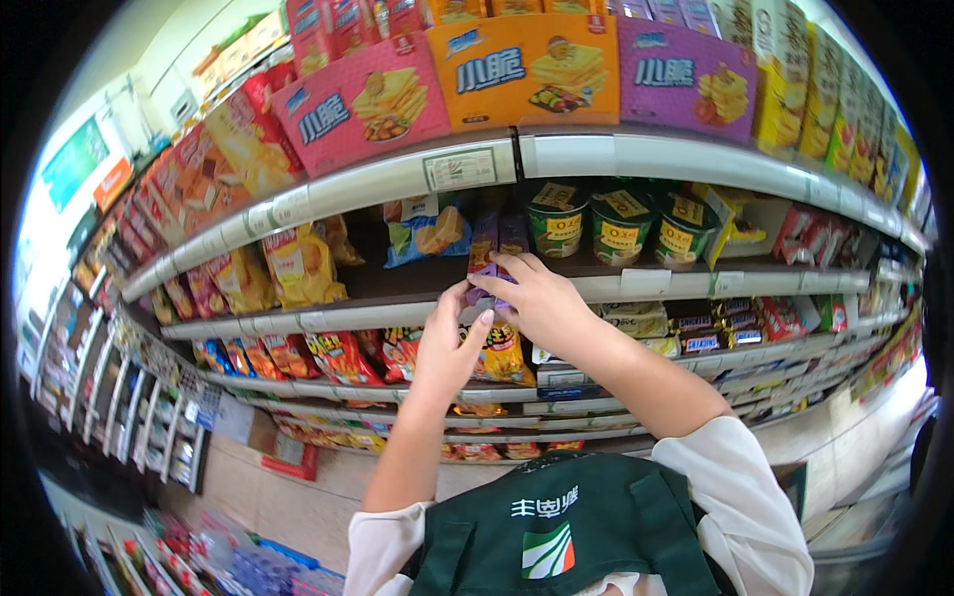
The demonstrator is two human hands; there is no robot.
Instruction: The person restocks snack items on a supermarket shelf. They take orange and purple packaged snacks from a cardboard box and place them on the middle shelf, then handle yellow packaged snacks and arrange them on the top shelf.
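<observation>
Two slim purple snack packets (484,237) stand side by side on the middle shelf, their front ends at its edge. My right hand (542,294) reaches in from the right, its fingers lying across the packets. From below, my left hand (449,339) holds their front left side, thumb apart and lower down. My fingers hide part of the packets' front ends. Left of them sits a blue snack bag (428,232). Close by on the right is a green lidded cup (557,223), first in a row of three.
Above, a shelf rail (469,165) carries pink, orange (522,71) and purple biscuit boxes. Yellow snack bags (302,264) stand farther left. Under my hands are red and orange snack bags (339,357); chocolate bars (700,341) lie to the right. A red box (291,460) rests on the floor.
</observation>
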